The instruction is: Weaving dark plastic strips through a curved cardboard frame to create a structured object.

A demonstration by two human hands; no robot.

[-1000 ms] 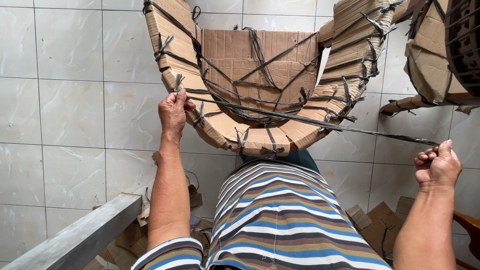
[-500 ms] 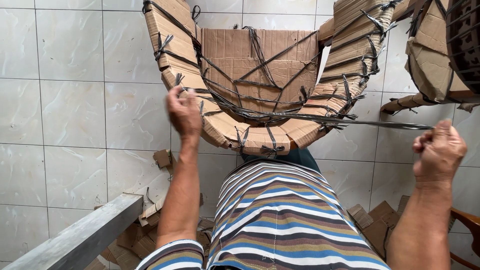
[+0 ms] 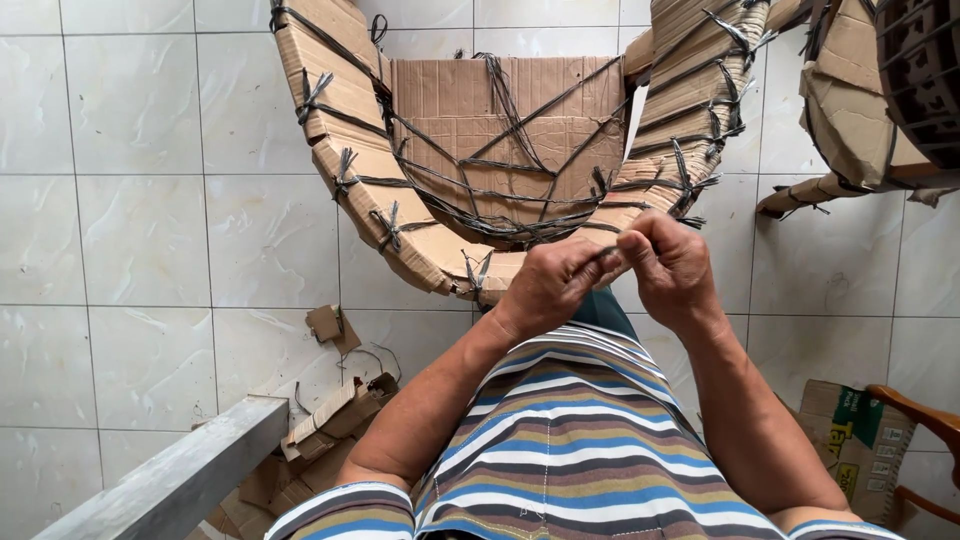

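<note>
Both hands meet just below the curved brown cardboard frame (image 3: 400, 215) bound with dark cord; the left hand (image 3: 548, 285) and right hand (image 3: 672, 268) touch, pinched shut on a thin dark cord end (image 3: 608, 252) between them. The frame's lower rim lies directly ahead of the knuckles, equally near each hand.

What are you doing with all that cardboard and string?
A person in a striped shirt has both hands together at the lower rim of a curved cardboard frame laced with dark cord. The left hand and right hand pinch a bit of that cord between the fingertips. Cardboard scraps lie on the tiled floor, and a similar wrapped piece sits at the right.
</note>
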